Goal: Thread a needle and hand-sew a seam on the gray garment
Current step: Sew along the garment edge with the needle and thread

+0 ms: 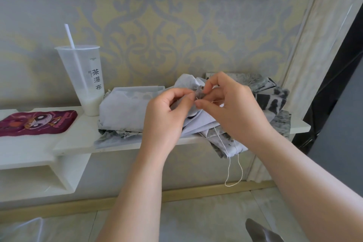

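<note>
The gray garment (125,112), pale with dark blotchy print, lies bunched on a white shelf (78,139). My left hand (167,114) pinches a raised fold of the cloth between thumb and forefinger. Facing it, my right hand (231,104) pinches at the same fold, where a thin needle (216,101) shows as a short glint under its fingers. A white thread (233,171) hangs from below the right hand in a long loop past the shelf edge. The point where the needle meets the cloth is hidden by my fingertips.
A tall plastic cup (86,80) with a straw and some white drink stands left of the garment. A maroon cartoon-print pouch (37,122) lies at the shelf's left end. Patterned wall behind; tiled floor below; a dark gap at the right.
</note>
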Action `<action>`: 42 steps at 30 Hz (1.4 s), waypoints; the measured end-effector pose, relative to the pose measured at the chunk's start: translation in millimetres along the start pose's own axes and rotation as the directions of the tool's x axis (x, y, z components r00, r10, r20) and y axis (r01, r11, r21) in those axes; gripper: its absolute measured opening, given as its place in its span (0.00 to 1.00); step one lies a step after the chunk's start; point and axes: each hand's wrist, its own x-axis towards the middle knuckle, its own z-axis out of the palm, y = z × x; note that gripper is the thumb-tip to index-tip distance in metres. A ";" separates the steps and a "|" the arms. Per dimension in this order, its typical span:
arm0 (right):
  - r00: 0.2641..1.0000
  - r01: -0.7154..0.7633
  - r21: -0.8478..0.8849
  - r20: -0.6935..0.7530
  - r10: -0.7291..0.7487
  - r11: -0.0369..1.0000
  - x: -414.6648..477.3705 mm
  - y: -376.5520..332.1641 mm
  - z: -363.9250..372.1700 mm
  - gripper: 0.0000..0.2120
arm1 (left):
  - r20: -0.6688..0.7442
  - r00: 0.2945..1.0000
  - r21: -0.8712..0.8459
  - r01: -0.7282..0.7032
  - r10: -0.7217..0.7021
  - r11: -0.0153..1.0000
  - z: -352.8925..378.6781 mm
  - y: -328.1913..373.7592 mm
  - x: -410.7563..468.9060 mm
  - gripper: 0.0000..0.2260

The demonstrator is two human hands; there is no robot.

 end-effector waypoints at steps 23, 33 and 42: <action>0.947 -0.289 0.793 0.153 0.283 0.537 35.3 -12.1 -22.9 0.10 | 0.138 0.989 0.133 -0.069 0.050 0.989 -11.5 -6.4 0.0 0.08; 0.968 -0.067 -0.161 0.228 0.103 0.985 36.8 -7.1 -38.8 0.12 | 0.155 0.987 0.136 -0.051 0.029 0.989 -13.0 -7.8 0.6 0.07; 0.975 -0.217 0.674 0.189 0.119 0.707 34.5 -3.0 -29.0 0.12 | 0.160 0.987 0.139 -0.036 0.014 0.990 -14.9 -6.8 0.3 0.07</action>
